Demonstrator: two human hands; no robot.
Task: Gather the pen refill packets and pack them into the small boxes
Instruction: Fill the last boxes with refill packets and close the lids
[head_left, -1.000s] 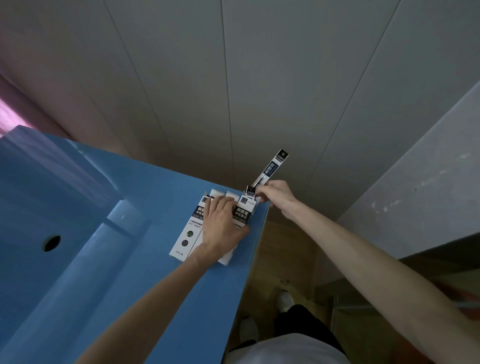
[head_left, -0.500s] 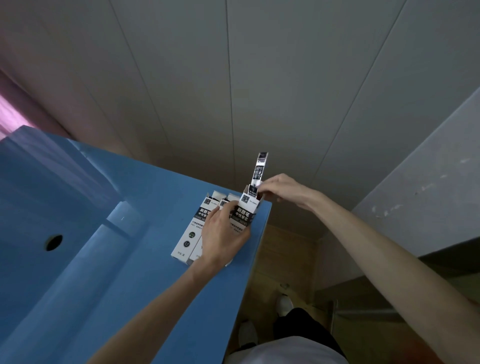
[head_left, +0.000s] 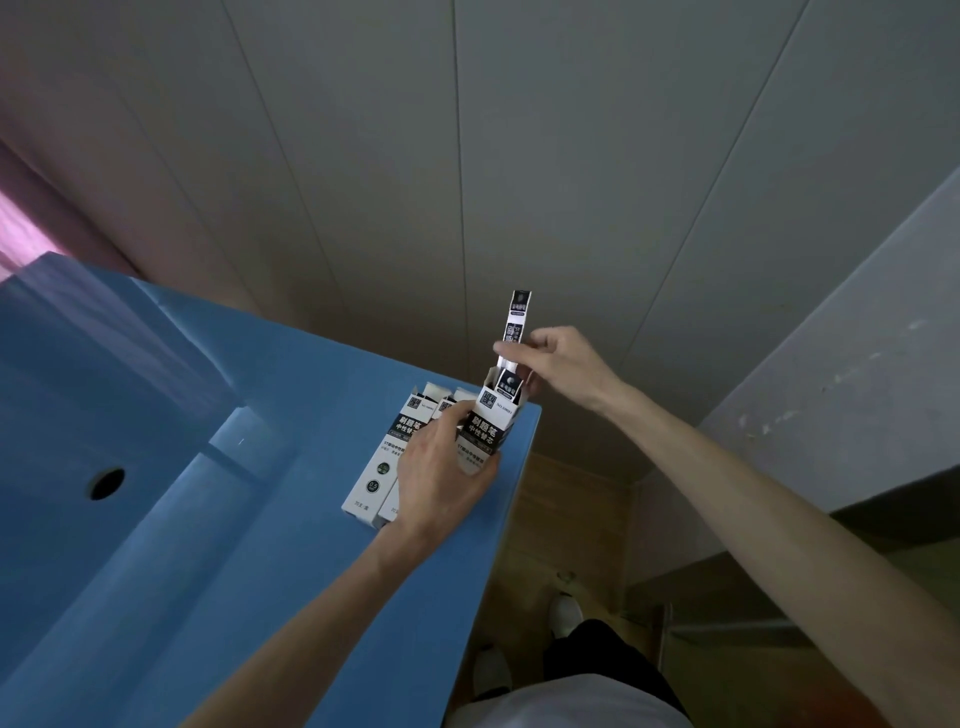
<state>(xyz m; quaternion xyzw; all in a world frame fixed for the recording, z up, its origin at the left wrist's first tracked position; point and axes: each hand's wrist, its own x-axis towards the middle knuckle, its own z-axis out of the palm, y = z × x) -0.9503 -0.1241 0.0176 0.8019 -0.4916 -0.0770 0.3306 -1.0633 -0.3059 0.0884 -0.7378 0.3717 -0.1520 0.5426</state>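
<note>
Pen refill packet (head_left: 518, 332): over the last second it has swung from a rightward slant to near upright, and its lower end now sits at the open mouth of the rightmost box (head_left: 493, 415). I judge insertion is under way, not complete; most of the packet stands clear above the box. My right hand (head_left: 558, 364) pinches the packet at mid-length. My left hand (head_left: 441, 478) grips that box by its lower half, tilting it off the blue tabletop (head_left: 260, 519). Two further boxes (head_left: 384, 457) lie just beside it to the left, at the tabletop's far right corner.
</note>
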